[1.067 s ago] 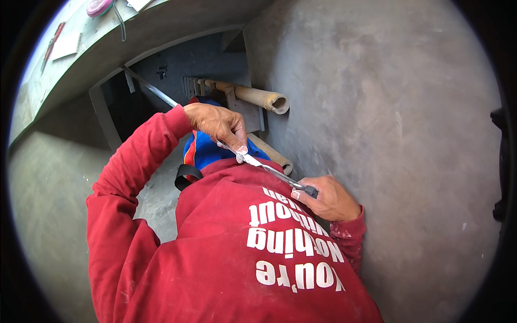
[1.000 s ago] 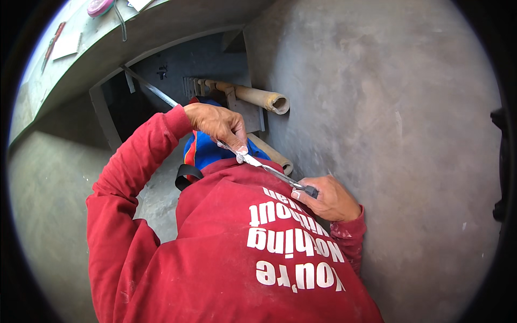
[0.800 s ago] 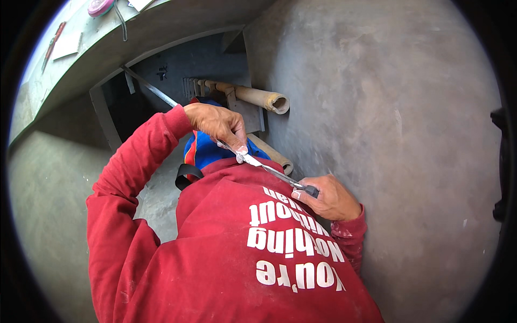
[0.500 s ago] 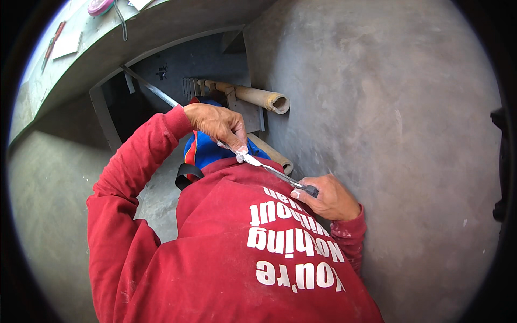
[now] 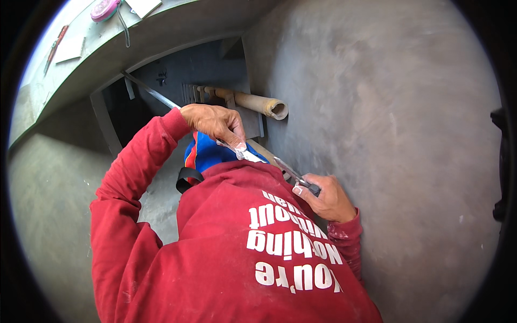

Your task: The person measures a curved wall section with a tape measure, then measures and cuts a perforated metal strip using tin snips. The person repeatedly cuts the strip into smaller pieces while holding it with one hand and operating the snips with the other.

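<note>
My left hand (image 5: 218, 125) is closed, pinching a small thin white piece (image 5: 251, 156) between thumb and fingertips; its tips are dusted white. To the right and nearer, my right hand (image 5: 327, 199) is wrapped round a slim metal cutter knife (image 5: 295, 175) with a dark butt end. The knife's tip points up and left toward the white piece, with a small gap between them. Both hands are in front of my red sweatshirt (image 5: 204, 258), just beyond its hem. Blue cloth with a red and yellow stripe (image 5: 212, 153) shows below the left hand.
A hollow pale pole (image 5: 264, 104) sticks out beside the grey wall (image 5: 388, 118). A long metal bar (image 5: 151, 91) slants behind my left wrist. On the ledge (image 5: 48, 89) at upper left are a pink round item (image 5: 104, 11), white flat pieces (image 5: 70, 48) and a red pen-like tool (image 5: 56, 46).
The knife has drawn away from the white piece: its tip, which was against the piece, is now apart and swung toward the far side. The left hand has barely moved.
</note>
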`<state>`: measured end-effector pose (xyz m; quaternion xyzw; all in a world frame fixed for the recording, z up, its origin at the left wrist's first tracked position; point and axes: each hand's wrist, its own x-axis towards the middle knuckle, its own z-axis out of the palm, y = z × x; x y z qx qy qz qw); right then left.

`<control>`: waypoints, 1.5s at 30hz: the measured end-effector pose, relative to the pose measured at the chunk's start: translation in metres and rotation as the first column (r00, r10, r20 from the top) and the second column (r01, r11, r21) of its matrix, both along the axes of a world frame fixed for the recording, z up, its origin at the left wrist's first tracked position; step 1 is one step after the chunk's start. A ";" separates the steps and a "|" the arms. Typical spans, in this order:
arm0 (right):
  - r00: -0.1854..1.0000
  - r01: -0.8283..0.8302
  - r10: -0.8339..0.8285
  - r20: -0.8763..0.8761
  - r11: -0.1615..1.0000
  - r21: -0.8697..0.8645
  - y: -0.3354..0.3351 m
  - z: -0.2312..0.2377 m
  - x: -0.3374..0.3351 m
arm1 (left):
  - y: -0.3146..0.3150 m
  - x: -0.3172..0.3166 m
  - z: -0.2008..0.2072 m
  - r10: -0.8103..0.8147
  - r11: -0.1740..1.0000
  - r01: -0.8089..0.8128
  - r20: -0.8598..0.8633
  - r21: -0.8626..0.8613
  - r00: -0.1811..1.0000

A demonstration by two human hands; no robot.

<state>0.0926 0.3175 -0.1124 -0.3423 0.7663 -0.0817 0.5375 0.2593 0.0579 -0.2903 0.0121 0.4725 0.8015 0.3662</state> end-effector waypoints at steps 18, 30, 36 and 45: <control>0.967 0.146 -0.201 -0.160 0.942 -0.303 -0.007 0.008 0.022 | -0.041 0.014 0.080 0.460 0.852 -0.510 -0.294 -0.122 0.838; 0.880 0.468 -0.388 0.275 0.807 -0.360 -0.063 -0.028 0.031 | -0.168 0.216 0.196 0.649 -0.408 -0.869 -0.581 0.279 -0.491; 0.612 0.665 -0.484 0.625 0.743 -0.076 -0.105 -0.095 0.031 | -0.192 0.370 0.275 0.257 -0.882 -0.434 -0.583 0.185 -0.771; 0.384 0.733 -0.647 0.658 0.647 0.208 -0.127 -0.166 0.030 | -0.093 0.584 0.272 0.387 -0.865 0.390 -0.915 -0.316 0.117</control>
